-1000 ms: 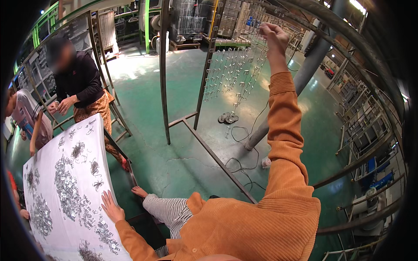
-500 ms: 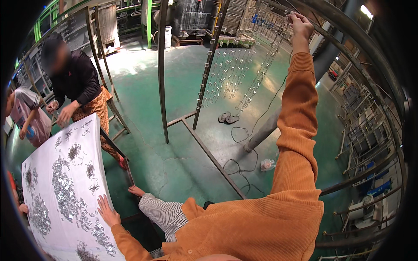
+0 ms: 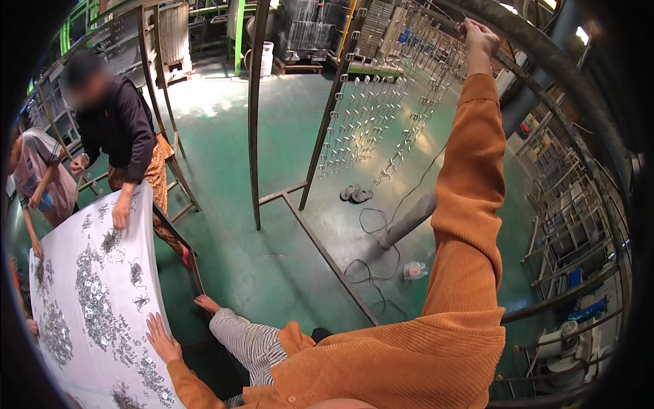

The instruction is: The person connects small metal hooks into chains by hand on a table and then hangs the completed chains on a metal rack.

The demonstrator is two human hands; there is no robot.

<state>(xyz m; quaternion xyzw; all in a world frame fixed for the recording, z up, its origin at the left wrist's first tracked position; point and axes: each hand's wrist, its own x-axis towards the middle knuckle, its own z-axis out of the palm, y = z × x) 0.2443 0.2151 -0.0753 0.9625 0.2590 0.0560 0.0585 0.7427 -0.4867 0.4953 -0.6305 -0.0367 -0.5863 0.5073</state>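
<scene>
Ribbed orange sleeves (striped trousers)

The white sheet-covered table (image 3: 102,300) runs out of frame at the lower left. The small silvery metal pieces (image 3: 92,296) heaped on it are too small to tell apart. What the raised right hand's fingers (image 3: 470,28) grip stays unclear among the thin hanging wire hooks (image 3: 381,116).

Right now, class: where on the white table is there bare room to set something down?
Bare strips of the white table run along its near edge, between the left hand and a co-worker's hand. The middle is crowded with small metal parts.
</scene>
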